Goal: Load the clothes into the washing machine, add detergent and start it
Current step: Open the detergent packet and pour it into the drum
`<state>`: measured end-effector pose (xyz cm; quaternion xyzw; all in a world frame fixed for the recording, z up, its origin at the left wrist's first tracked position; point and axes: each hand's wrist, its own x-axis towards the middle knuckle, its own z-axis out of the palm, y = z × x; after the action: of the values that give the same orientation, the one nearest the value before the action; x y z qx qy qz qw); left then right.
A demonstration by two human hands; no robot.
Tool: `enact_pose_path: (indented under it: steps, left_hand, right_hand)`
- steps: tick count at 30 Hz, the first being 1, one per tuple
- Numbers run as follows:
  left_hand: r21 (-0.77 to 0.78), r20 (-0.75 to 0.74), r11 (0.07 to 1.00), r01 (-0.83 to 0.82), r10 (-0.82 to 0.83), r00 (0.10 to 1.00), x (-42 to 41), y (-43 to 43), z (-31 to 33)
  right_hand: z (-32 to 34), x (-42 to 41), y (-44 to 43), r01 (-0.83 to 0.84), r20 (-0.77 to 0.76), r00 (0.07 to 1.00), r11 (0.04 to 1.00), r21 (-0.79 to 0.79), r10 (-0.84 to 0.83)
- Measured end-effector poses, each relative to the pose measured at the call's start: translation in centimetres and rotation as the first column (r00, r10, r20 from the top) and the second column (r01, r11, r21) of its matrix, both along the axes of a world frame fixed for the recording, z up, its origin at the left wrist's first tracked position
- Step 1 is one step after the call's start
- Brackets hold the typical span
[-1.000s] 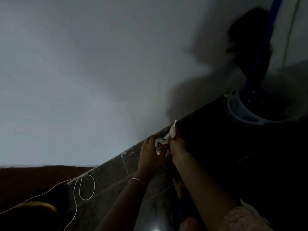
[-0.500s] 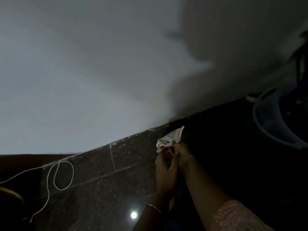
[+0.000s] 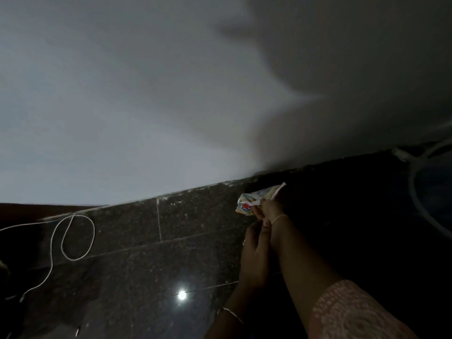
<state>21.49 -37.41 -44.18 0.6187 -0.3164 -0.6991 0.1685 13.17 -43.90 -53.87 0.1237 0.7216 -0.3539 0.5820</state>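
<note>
Detergent step, by the look of it. The right hand (image 3: 270, 210) pinches the sachet (image 3: 256, 198), which sits just above its fingers. The long axis slants, with the far corner pointing up and right. The left hand (image 3: 254, 249) is just below; its grip can't be told. Next call: tear a corner cleanly.

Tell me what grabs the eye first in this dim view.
The bright printed sachet stands out mid-frame against the dark tiles, pinched in the right hand, with the left hand just below. At left a white cord loops over the tiles; a round spot of glare shines bottom centre.
</note>
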Motion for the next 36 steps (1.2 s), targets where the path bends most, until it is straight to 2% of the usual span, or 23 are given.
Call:
enact_pose_path:
  steps: [1, 2, 4, 7, 11, 14, 18, 23, 28, 32, 34, 36]
  left_hand:
    - [0.004, -0.022, 1.0, -0.01, 0.01, 1.0, 0.1, -0.3, -0.4]
    - [0.026, -0.02, 1.0, -0.016, 0.016, 1.0, 0.1, -0.5, -0.9]
    - [0.059, -0.054, 0.997, -0.048, 0.051, 0.997, 0.1, -1.4, -1.4]
    - [0.143, -0.081, 0.988, -0.059, 0.071, 0.994, 0.2, -2.3, -2.2]
    - [0.238, -0.122, 0.967, -0.091, 0.123, 0.985, 0.6, -3.4, -3.2]
    - [0.306, -0.111, 0.944, -0.123, 0.163, 0.98, 0.8, -3.6, -3.3]
    - [0.364, -0.058, 0.92, -0.145, 0.178, 0.982, 0.5, -2.9, -2.9]
    - [0.403, -0.028, 0.903, -0.152, 0.178, 0.984, 0.1, -1.7, -1.8]
    - [0.33, -0.028, 0.937, -0.117, 0.134, 0.991, 0.3, -0.4, 1.9]
    - [0.265, -0.042, 0.961, -0.081, 0.095, 0.995, 0.9, 0.5, 6.8]
    - [0.201, -0.053, 0.979, -0.034, 0.046, 0.998, 1.2, 1.0, 9.6]
    - [0.101, -0.04, 0.995, 0.002, 0.002, 0.999, 1.9, 1.9, 12.6]
  right_hand:
    - [-0.2, 0.0, -0.1, -0.015, 0.029, 0.999, 1.0, 0.015, 0.014]
    - [-0.1, -0.1, -0.1, 0.016, 0.098, 0.995, 1.0, 0.022, -0.018]
    - [-0.3, 0.1, -0.6, 0.116, 0.141, 0.982, 0.992, 0.054, -0.122]
    - [-2.2, 0.0, -1.2, 0.009, 0.052, 0.999, 1.0, 0.026, -0.01]
    - [-3.3, -0.9, -2.6, 0.017, 0.016, 1.0, 1.0, -0.006, -0.017]
    - [-2.6, -1.2, -4.4, -0.003, 0.071, 0.997, 0.996, -0.091, 0.01]
    - [0.1, -1.2, -5.6, -0.045, 0.161, 0.985, 0.997, -0.066, 0.055]
    - [2.4, -1.9, -3.2, -0.095, 0.163, 0.981, 0.993, -0.069, 0.105]
    - [6.2, -2.0, 0.8, -0.085, 0.123, 0.988, 0.994, -0.067, 0.092]
    - [12.3, -1.5, 2.6, -0.024, 0.111, 0.993, 0.989, -0.145, 0.04]
    - [16.1, -1.0, 3.5, 0.003, 0.098, 0.995, 0.981, -0.194, 0.017]
    - [19.5, -0.3, 4.8, -0.029, 0.02, 0.999, 0.974, -0.225, 0.035]
